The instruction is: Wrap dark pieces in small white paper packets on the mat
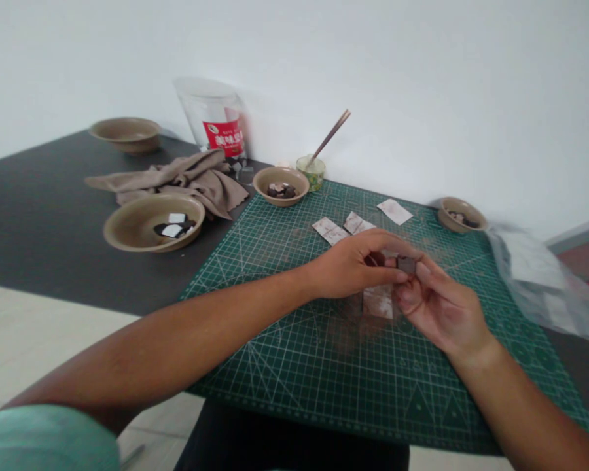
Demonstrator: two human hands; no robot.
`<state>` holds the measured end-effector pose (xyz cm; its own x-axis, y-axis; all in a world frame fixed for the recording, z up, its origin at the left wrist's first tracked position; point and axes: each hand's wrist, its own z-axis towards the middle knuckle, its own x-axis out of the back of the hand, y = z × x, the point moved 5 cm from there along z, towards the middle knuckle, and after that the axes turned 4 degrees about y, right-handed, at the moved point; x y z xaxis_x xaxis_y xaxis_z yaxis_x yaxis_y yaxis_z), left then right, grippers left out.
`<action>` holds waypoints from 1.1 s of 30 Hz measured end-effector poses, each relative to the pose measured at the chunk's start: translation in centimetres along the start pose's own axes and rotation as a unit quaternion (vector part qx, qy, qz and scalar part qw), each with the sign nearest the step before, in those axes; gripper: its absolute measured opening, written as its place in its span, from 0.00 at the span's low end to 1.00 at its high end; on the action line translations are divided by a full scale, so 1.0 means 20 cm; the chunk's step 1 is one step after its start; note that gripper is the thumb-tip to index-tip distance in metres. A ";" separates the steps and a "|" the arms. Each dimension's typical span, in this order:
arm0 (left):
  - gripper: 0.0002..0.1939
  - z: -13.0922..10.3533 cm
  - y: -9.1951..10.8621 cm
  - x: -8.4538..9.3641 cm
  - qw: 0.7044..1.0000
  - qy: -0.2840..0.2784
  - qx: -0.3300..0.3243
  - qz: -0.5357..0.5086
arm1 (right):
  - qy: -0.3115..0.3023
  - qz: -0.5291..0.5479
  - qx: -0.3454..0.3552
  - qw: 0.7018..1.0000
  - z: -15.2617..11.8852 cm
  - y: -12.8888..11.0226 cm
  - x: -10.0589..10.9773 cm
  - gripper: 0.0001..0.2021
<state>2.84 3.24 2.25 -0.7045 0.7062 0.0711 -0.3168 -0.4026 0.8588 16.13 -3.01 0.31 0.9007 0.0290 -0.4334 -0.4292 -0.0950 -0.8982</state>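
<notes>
A small dark brown block (406, 264) is pinched between the fingertips of both hands above the green cutting mat (285, 366). My left hand (356, 261) reaches in from the left, thumb and fingers closed on one side of the block. From the right, my right hand (444, 311) grips its other side. Below them lies a paper piece (379, 307) with brown smudges, partly covered by the hands. Two more smudged paper pieces (330, 229) (359, 222) lie just beyond my left hand, and a cleaner one (395, 211) is farther back.
A bowl (122, 226) with black and white pieces stands left, near a crumpled brown cloth (177, 176). Small bowls (281, 199) (446, 219) hold dark pieces. Behind are a clear tub (206, 108), a green cup (314, 180) with chopsticks (328, 136), another bowl (135, 140); plastic bag (535, 275) right.
</notes>
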 end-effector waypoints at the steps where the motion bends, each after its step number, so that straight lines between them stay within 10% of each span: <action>1: 0.17 0.00 0.00 0.00 1.000 0.005 -0.004 0.012 | 0.003 -0.015 0.003 1.000 0.00 0.00 0.00 0.11; 8: 0.22 -0.01 -0.02 0.02 0.991 0.026 -0.002 0.134 | 0.049 -0.220 0.076 0.971 0.01 -0.04 0.08 0.11; 12: 0.19 -0.02 -0.04 0.03 0.947 -0.031 -0.038 0.319 | 0.100 -0.515 0.191 0.830 0.00 -0.11 0.11 0.11; 16: 0.15 -0.05 -0.07 0.02 0.895 -0.065 -0.023 0.441 | 0.020 -0.642 0.283 0.712 0.00 -0.11 0.05 0.09; 33: 0.19 -0.09 -0.07 0.00 0.847 -0.153 -0.008 0.509 | -0.145 -0.701 0.257 0.649 -0.01 0.01 0.01 0.07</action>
<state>2.27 2.75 0.12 -0.4210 0.1059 0.9009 0.3455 -0.8996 0.2672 16.28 -3.20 0.14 0.4122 -0.0792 0.9076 0.7660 0.5694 -0.2983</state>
